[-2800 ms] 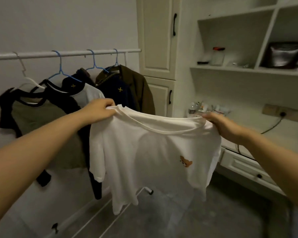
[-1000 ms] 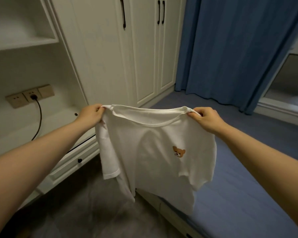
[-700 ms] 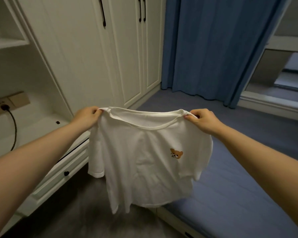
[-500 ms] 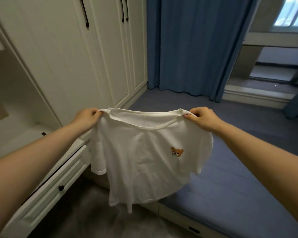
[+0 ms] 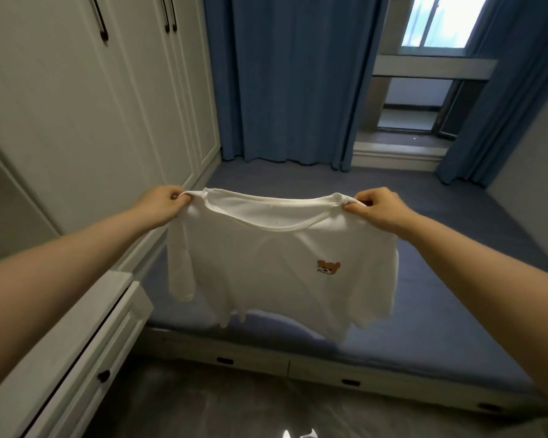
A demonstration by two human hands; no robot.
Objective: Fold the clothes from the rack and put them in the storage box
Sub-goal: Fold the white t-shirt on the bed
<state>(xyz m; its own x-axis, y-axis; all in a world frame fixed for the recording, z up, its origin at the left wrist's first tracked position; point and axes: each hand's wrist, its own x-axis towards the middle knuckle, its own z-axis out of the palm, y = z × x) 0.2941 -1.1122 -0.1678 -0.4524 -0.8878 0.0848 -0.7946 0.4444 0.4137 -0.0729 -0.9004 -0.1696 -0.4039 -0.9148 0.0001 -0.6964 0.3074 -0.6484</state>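
A white T-shirt (image 5: 276,273) with a small brown bear print on the chest hangs spread out in front of me. My left hand (image 5: 162,205) grips its left shoulder and my right hand (image 5: 377,208) grips its right shoulder, both at the same height. The shirt's hem hangs just above the front part of a blue mattress (image 5: 456,311). No rack or storage box is in view.
The mattress lies on a low white platform with drawers (image 5: 329,371) along its front. White wardrobe doors (image 5: 108,121) and a drawer unit (image 5: 86,358) stand on the left. Blue curtains (image 5: 291,77) and a window (image 5: 437,23) are at the back. Grey floor lies below.
I have turned right, away from the clothes rack and the shelves, carrying the shirt. The blue mattress now lies straight ahead under the shirt. Both hands hold the shoulders as before.
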